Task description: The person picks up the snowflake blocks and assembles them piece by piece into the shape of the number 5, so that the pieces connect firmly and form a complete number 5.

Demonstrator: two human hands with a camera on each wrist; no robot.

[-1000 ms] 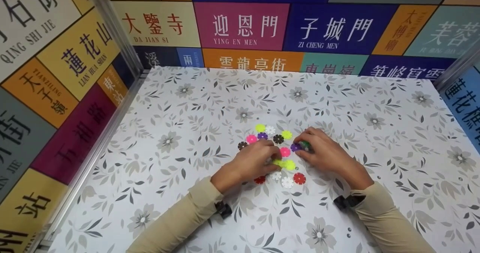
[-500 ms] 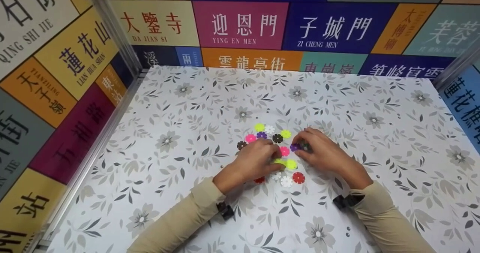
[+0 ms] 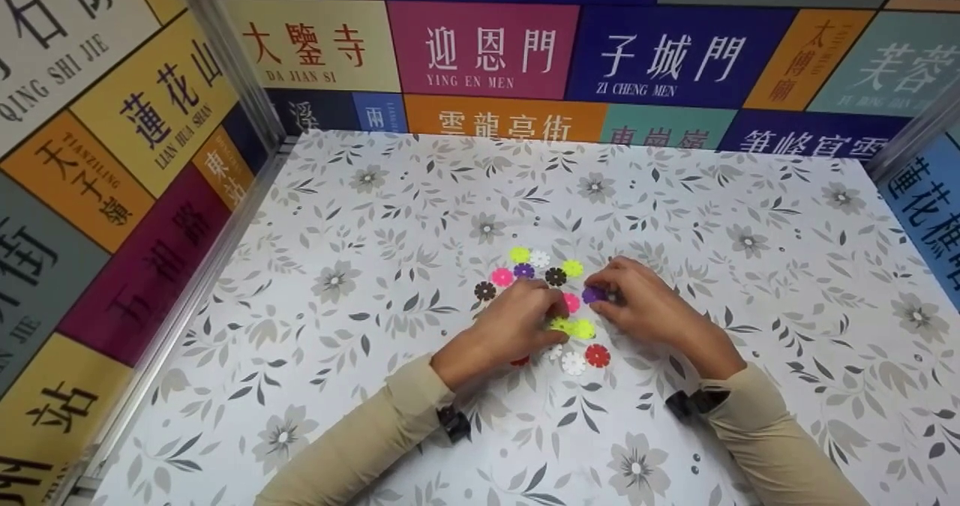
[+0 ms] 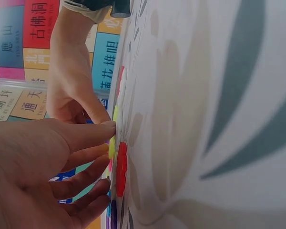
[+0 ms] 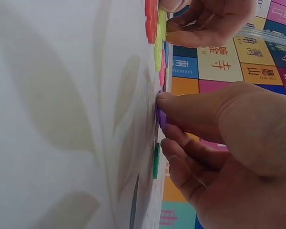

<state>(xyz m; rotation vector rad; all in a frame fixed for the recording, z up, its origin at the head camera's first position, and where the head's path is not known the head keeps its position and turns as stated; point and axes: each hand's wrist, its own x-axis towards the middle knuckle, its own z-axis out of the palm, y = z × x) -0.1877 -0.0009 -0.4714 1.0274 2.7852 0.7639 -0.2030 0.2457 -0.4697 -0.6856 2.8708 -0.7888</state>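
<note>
Small notched plastic discs lie in a loose cluster on the patterned tabletop. My left hand (image 3: 517, 315) pinches a yellow-green disc (image 3: 559, 326) by its edge, low over the table. That disc meets a second yellow-green disc (image 3: 584, 329) on its right. To the right, my right hand (image 3: 641, 300) pinches a purple disc (image 3: 592, 294) between thumb and fingertips, near a pink disc (image 3: 571, 303). In the right wrist view a green disc (image 5: 156, 161) lies flat just under the curled fingers. A red disc (image 4: 121, 169) shows below the left thumb in the left wrist view.
Beyond the hands lie a black disc (image 3: 556, 276), a brown disc (image 3: 485, 290) and several pink, purple, white and yellow ones. White disc (image 3: 574, 363) and red disc (image 3: 598, 355) are on the near side. Lettered panels (image 3: 487, 49) wall the table's back and sides.
My left hand has shifted slightly right, uncovering more of the brown disc. The right hand barely moves, and the green disc beside it has become mostly hidden in the head view.
</note>
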